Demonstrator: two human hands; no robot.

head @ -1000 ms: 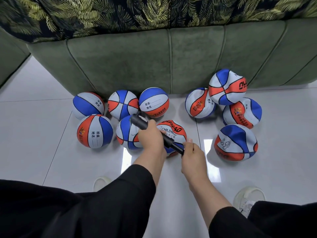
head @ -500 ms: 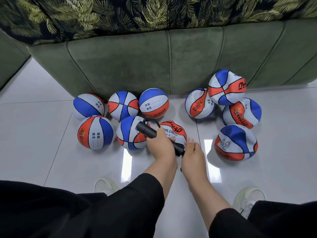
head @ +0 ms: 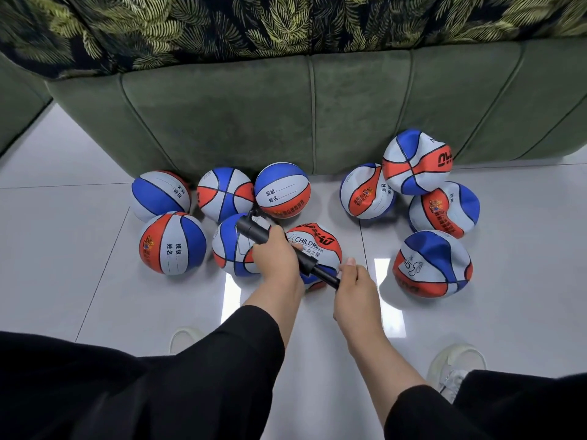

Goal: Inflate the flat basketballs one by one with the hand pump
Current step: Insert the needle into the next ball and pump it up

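A black hand pump (head: pixel 252 230) lies slanted above a red, white and blue basketball (head: pixel 320 249) printed CHILDREN. My left hand (head: pixel 279 258) grips the pump's barrel. My right hand (head: pixel 354 281) holds the handle end, with the thin black rod (head: pixel 320 274) drawn out between the two hands. A short hose curls from the barrel's far tip; where it ends is hidden. Several round balls sit to the left, among them a blue-and-white ball (head: pixel 236 246) under the barrel. Several dented, flat balls lie to the right, the nearest one (head: pixel 432 263) sagging.
A green sofa (head: pixel 317 115) with a leaf-print cover stands right behind the balls. Glossy white floor tiles (head: pixel 63 255) spread left and right. My two pale shoes (head: pixel 457 369) and black-clad knees are at the bottom edge.
The two hands closed together half a second ago, pushing the rod in. Now they have spread apart again and the rod shows between them. The balls have not shifted.
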